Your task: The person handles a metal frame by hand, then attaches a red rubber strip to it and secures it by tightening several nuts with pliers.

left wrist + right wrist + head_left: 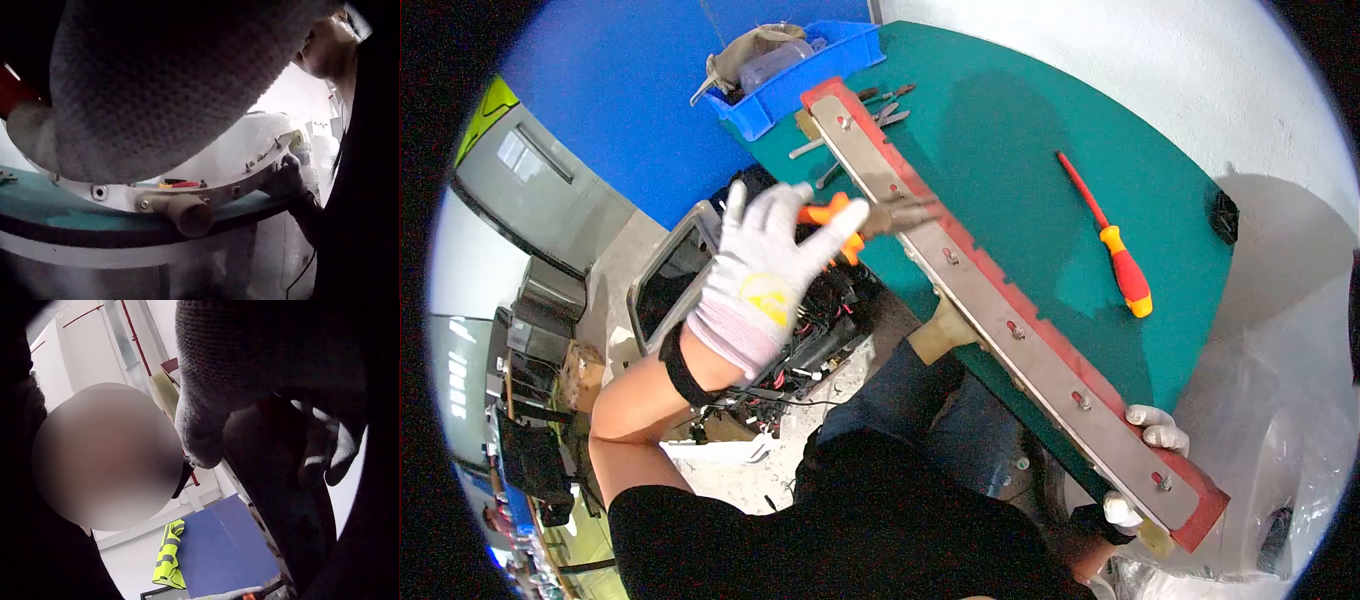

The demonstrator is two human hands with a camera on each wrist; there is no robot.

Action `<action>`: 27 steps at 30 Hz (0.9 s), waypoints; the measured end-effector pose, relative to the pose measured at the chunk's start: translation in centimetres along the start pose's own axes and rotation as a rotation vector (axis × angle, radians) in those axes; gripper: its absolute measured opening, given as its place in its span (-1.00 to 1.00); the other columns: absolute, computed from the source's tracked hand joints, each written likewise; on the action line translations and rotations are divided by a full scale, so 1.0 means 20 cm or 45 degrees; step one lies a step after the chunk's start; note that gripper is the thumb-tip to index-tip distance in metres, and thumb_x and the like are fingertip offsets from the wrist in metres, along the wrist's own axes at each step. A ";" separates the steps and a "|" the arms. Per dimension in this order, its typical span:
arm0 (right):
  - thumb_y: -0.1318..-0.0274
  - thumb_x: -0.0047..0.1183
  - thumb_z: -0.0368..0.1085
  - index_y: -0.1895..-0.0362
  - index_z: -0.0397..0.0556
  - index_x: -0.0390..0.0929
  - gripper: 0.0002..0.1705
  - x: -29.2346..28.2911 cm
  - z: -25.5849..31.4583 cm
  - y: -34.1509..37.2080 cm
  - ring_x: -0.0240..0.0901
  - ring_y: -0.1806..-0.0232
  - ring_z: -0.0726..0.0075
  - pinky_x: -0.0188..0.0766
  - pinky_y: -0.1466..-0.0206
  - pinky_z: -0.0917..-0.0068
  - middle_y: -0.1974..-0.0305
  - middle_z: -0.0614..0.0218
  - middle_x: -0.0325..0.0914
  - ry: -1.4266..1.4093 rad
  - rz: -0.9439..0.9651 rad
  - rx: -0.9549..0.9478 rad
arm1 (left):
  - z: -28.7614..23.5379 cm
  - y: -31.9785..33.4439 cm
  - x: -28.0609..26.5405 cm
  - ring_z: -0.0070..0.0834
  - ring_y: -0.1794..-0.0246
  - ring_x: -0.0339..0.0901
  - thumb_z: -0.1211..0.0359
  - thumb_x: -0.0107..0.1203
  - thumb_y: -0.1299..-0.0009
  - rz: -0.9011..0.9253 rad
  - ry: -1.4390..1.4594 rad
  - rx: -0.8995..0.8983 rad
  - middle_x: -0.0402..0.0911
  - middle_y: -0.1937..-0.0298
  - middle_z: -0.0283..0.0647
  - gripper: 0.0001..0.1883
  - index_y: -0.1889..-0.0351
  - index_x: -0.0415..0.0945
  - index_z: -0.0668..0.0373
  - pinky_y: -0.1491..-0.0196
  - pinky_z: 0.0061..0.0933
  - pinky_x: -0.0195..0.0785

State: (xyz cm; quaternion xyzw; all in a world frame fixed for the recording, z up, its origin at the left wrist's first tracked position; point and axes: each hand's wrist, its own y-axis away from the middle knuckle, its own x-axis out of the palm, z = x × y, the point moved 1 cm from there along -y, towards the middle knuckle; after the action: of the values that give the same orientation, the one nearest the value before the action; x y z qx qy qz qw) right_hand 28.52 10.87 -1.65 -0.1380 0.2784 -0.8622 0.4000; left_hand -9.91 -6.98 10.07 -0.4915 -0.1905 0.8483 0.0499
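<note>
My left hand (765, 265), in a white glove, holds orange-handled pliers (840, 222). Blurred by motion, their metal jaws overlap the upper half of a long grey metal bar. Red edging runs along this bar (985, 285), and several bolts with nuts stand up along its face. It slants across the table's front edge. At its lower right end, my gloved right hand (1165, 432) grips it, fingers over the red edge and thumb at the near side. In the left wrist view, glove fabric (156, 94) covers much of the bar.
A red and yellow screwdriver (1125, 265) lies on the green table (1000, 130). Beyond the bar's far end are more hand tools (890, 113) and a blue bin (840, 55) with a cloth bag. A beige stub (943, 332) juts from the bar's near side. Wiring parts (825, 325) sit lower left.
</note>
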 end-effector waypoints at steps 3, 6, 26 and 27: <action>0.32 0.57 0.04 -0.19 -0.02 0.38 -0.04 0.01 -0.02 0.01 0.27 -0.21 -0.05 0.32 -0.23 0.18 -0.13 0.34 0.31 -0.002 -0.046 -0.030 | 0.11 -0.06 0.03 -0.11 -0.24 0.39 0.51 -0.05 -0.26 -0.119 -0.216 0.026 0.41 -0.19 -0.06 -0.29 -0.40 0.33 -0.32 -0.38 0.23 0.01; 0.33 0.58 0.04 -0.18 -0.08 0.35 -0.01 -0.03 -0.04 0.02 0.27 -0.21 -0.04 0.31 -0.23 0.20 -0.13 0.28 0.31 -0.006 -0.010 -0.076 | 0.16 -0.08 0.10 -0.12 -0.25 0.38 0.52 -0.03 -0.24 -0.112 -0.240 0.040 0.41 -0.19 -0.07 -0.26 -0.40 0.32 -0.34 -0.38 0.26 -0.01; 0.42 0.59 0.19 -0.16 -0.10 0.30 0.10 -0.07 -0.02 0.08 0.24 -0.19 0.00 0.34 -0.20 0.16 -0.08 0.16 0.28 -0.014 0.045 -0.101 | 0.28 -0.11 0.24 -0.06 -0.30 0.33 0.55 0.07 -0.11 0.072 -0.137 0.193 0.38 -0.24 -0.02 -0.12 -0.44 0.26 -0.36 -0.40 0.34 -0.08; 0.38 0.57 0.19 -0.14 -0.10 0.31 0.06 -0.06 0.00 0.06 0.24 -0.18 0.00 0.35 -0.19 0.15 -0.08 0.19 0.28 0.033 0.022 -0.056 | 0.29 -0.11 0.24 -0.06 -0.30 0.32 0.55 0.08 -0.10 0.058 -0.161 0.221 0.38 -0.24 -0.02 -0.11 -0.44 0.26 -0.37 -0.40 0.35 -0.08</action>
State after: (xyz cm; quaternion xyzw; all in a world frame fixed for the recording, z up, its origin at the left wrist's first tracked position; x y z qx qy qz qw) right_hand 30.04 11.07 -2.39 -0.1331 0.3039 -0.8540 0.4008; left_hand -17.59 -5.16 9.57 -0.4350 -0.1079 0.8919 0.0608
